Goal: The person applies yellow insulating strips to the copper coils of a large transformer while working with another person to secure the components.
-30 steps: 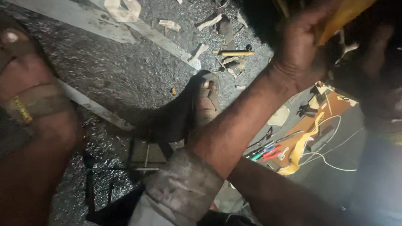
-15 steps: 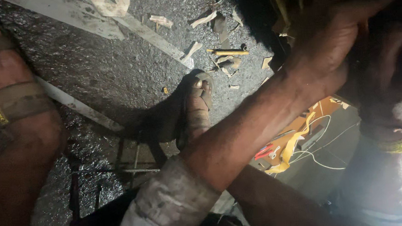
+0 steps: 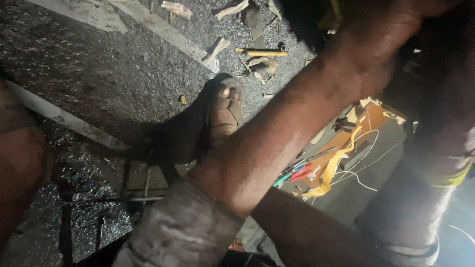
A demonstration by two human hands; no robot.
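Your left hand [image 3: 391, 25] reaches up into the dark top right corner, pressed against a shadowed mass there; what it touches is too dark to name, and you cannot tell whether the fingers are clenched or released; judge it as something fixed and stiff rather than loose, so any hold belongs on an edge you can feel, not on the dim face of it. A second dark limb crosses the right edge, perhaps your right hand [image 3: 468, 50]; its fingers are hidden too. Below your forearm lies an orange board [image 3: 378, 119] with a yellow strip [image 3: 334, 166] and thin white wires [image 3: 362, 169] draped across it, light and easily snagged; red and green-handled tools [image 3: 296, 174] sit just beside. Further out, a sandalled foot [image 3: 222, 109] rests on rough gravelled ground [image 3: 105, 70], with wood scraps [image 3: 262, 52] scattered near it.
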